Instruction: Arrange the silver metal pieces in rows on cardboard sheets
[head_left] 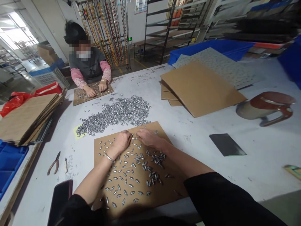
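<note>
A brown cardboard sheet (128,168) lies on the table in front of me, with small, pointed silver metal pieces (125,182) spread over its left and middle. More of these pieces sit in loose clumps (154,177) toward its right side. My left hand (122,141) is over the sheet's far edge, its fingers curled and pinched together. Close beside it, my right hand (147,137) is also closed, fingertips down by a few pieces. Whatever either hand pinches is too small or hidden to make out. A large pile of the same pieces (117,113) lies just beyond the sheet.
Across the table a co-worker (88,66) handles pieces on another board (78,98). Cardboard sheets (202,88) and a lidded jug (263,106) stand right, near a dark flat pad (227,145). Pliers (54,163) and a phone (60,201) lie left.
</note>
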`<action>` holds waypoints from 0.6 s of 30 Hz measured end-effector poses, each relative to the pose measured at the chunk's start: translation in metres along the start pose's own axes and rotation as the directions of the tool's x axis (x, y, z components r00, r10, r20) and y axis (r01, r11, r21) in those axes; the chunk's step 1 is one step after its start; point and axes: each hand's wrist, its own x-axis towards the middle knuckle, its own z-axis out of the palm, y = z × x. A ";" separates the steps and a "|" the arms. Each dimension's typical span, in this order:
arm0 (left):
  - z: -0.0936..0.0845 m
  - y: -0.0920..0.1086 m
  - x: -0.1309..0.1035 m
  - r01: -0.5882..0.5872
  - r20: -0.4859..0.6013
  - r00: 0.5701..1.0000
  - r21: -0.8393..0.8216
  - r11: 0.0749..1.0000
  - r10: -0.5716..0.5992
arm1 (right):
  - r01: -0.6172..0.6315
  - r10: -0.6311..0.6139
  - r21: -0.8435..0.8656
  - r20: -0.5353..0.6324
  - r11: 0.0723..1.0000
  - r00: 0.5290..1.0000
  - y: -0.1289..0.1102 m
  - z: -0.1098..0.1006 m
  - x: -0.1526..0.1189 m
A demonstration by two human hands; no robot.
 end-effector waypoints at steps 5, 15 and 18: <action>0.012 0.002 0.011 -0.027 0.026 0.999 0.010 1.000 0.027 | -0.011 0.010 -0.014 -0.023 1.000 1.000 -0.002 0.004 -0.002; -0.009 -0.005 -0.010 -0.003 -0.103 0.995 -0.024 1.000 0.000 | -0.050 0.050 -0.022 -0.034 0.998 0.998 -0.005 0.005 -0.017; -0.025 -0.018 -0.036 -0.030 -0.226 0.974 -0.068 0.997 0.014 | -0.066 0.067 0.015 -0.046 0.998 0.997 -0.004 0.006 -0.023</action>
